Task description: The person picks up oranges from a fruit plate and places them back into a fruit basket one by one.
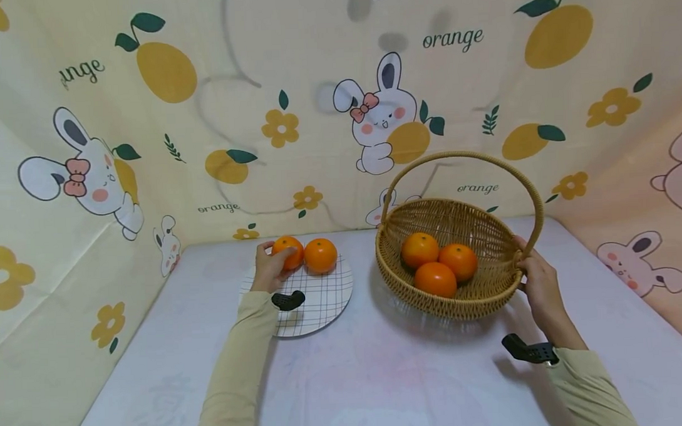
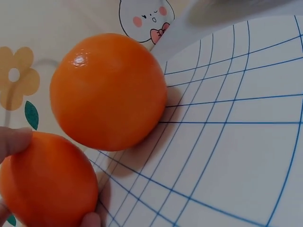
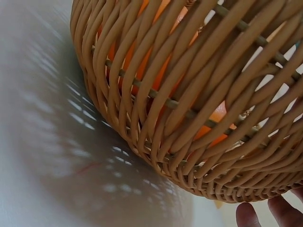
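Note:
At the back of a round white plate with a blue grid (image 1: 322,308), my left hand (image 1: 268,270) grips the left one of two oranges (image 1: 289,252). The left wrist view shows thumb and fingertips around this orange (image 2: 49,182). Beside it on the plate sits the other orange (image 1: 320,256), untouched. On the right, my right hand (image 1: 541,284) holds the right rim of a wicker basket (image 1: 451,306), near the base of its tall handle. Three oranges (image 1: 435,280) lie in the basket. Fingertips (image 3: 281,213) show at the basket's edge in the right wrist view.
A pale cloth covers the table (image 1: 369,375). Behind it and at both sides hangs a printed curtain (image 1: 314,82) with rabbits, fruit and flowers. The basket's arched handle (image 1: 463,154) rises high above its rim. A dark wrist-worn device (image 1: 529,350) sits at each wrist.

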{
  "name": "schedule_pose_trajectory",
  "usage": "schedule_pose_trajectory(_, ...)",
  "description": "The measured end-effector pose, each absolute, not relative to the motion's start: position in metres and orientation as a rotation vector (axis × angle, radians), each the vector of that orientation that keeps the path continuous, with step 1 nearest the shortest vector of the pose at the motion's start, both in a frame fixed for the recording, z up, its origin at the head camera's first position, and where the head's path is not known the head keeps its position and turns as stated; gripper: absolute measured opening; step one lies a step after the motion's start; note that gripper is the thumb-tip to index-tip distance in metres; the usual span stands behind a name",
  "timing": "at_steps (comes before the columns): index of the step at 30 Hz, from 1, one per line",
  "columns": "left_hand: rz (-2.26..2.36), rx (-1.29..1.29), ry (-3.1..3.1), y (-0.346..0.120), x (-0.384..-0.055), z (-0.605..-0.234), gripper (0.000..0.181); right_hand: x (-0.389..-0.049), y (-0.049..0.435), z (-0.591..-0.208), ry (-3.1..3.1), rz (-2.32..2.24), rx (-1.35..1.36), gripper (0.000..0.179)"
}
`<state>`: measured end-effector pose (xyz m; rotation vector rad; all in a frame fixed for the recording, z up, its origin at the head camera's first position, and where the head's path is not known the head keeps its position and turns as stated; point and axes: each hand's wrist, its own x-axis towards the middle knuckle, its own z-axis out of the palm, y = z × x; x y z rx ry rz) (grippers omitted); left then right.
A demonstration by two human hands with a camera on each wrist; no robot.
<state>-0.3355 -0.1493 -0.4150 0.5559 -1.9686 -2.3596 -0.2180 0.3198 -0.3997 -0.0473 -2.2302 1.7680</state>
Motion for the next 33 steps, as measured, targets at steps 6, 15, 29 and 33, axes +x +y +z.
schedule_pose_trajectory(6,-2.328,0.485,-2.007,-0.155,-0.333,-0.408,0.071,-0.217,0.321,-0.400,-2.249,1.779,-0.037,0.053)
schedule_pose_trajectory(15,-2.242,0.364,-2.085,-0.160,-0.326,-0.390,0.068,-0.216,0.319,-0.400,-2.219,1.790,-0.048,0.052)
schedule_pose_trajectory(29,-2.223,0.070,-2.267,-0.145,-0.308,-0.351,0.061,-0.217,0.319,-0.399,-2.253,1.738,-0.040,0.052)
schedule_pose_trajectory(33,-2.218,-0.073,-2.311,-0.131,-0.300,-0.335,0.059,-0.217,0.319,-0.399,-2.264,1.730,-0.044,0.052)
